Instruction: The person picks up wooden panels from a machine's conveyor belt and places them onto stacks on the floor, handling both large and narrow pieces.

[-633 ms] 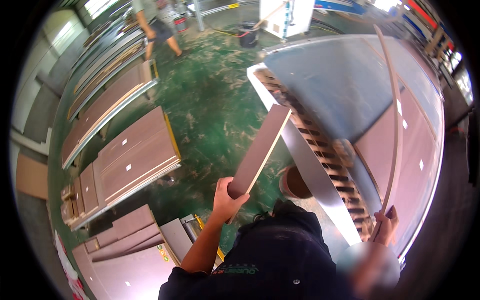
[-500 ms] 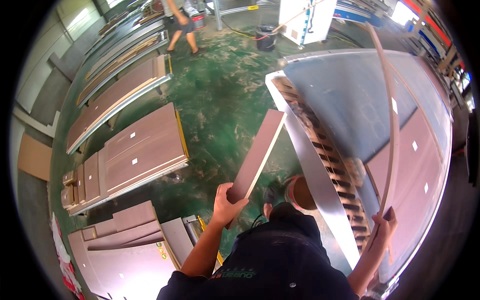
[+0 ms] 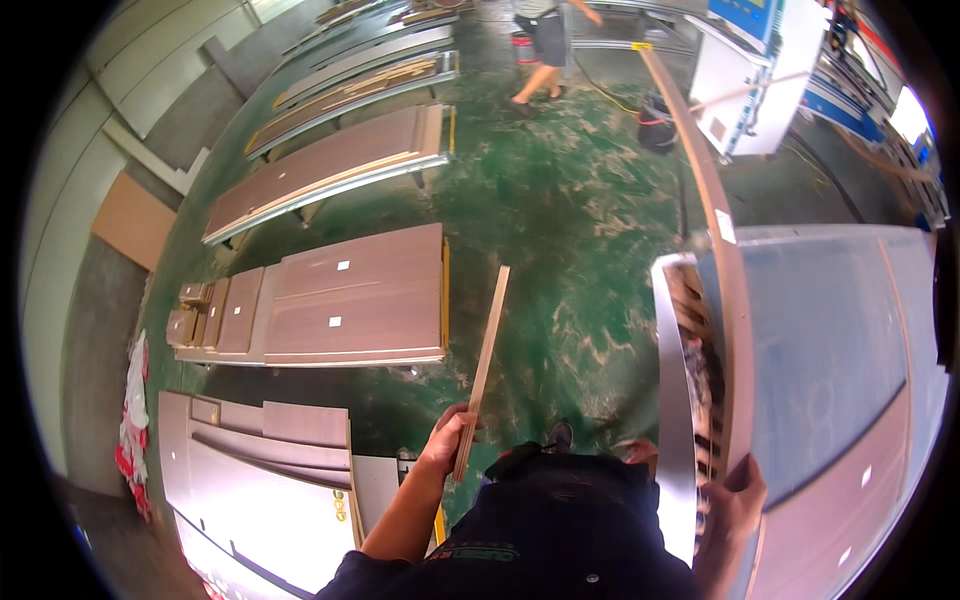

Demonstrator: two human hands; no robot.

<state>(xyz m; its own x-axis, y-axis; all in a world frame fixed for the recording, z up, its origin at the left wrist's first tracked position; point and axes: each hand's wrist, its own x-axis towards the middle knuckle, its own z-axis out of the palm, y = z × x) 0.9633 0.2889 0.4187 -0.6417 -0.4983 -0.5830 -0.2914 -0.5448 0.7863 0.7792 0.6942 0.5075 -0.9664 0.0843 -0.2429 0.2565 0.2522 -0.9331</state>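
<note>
My left hand (image 3: pixel 448 438) is closed around the lower part of a short, narrow wood board (image 3: pixel 488 350), which points up and away with its pale edge turned toward me. Closed on the near end of a long brown wood strip (image 3: pixel 737 330) is my right hand (image 3: pixel 735 500). This strip bears a white label and stretches far forward past the table's corner. Below and beside it are the bright metal edge (image 3: pixel 675 400) and the grey top of a large table (image 3: pixel 810 320). A brown panel (image 3: pixel 850 500) with white labels lies on that top.
To the left, low racks carry brown panels (image 3: pixel 370 280), with more boards (image 3: pixel 275 450) nearer to me. A person in shorts (image 3: pixel 547 50) is at the far side. Beyond the table stand a black bucket (image 3: pixel 657 130) and a white machine cabinet (image 3: pixel 735 95).
My view has turned, bringing the left racks further in. The short board has rolled from its broad face to its edge. The long strip has swung outward over the table's left edge.
</note>
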